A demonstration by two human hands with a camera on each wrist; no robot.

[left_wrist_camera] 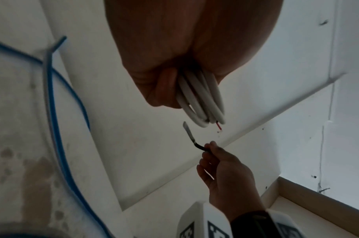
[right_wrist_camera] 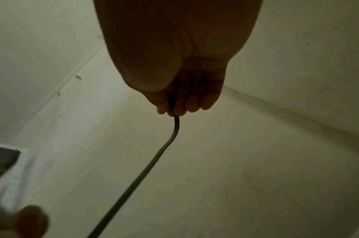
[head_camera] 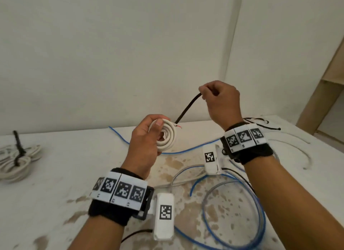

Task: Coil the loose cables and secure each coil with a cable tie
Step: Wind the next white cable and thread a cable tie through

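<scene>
My left hand (head_camera: 149,136) grips a small coil of white cable (head_camera: 168,136) above the table, thumb over the loops; a short red wire end sticks out of it. In the left wrist view the white coil (left_wrist_camera: 201,103) hangs from my fingers. My right hand (head_camera: 217,98) is raised higher and to the right, pinching one end of a black cable tie (head_camera: 188,108). The tie's other end reaches down to the coil's right edge. The right wrist view shows the black tie (right_wrist_camera: 154,159) running down from my fingers (right_wrist_camera: 180,106).
A tied bundle of white cable (head_camera: 16,160) with a black tie lies at the table's left. Loose blue cable (head_camera: 232,195) and grey cable (head_camera: 210,197) loop over the stained white table (head_camera: 55,184). More black ties (head_camera: 260,122) lie far right. A wall stands behind.
</scene>
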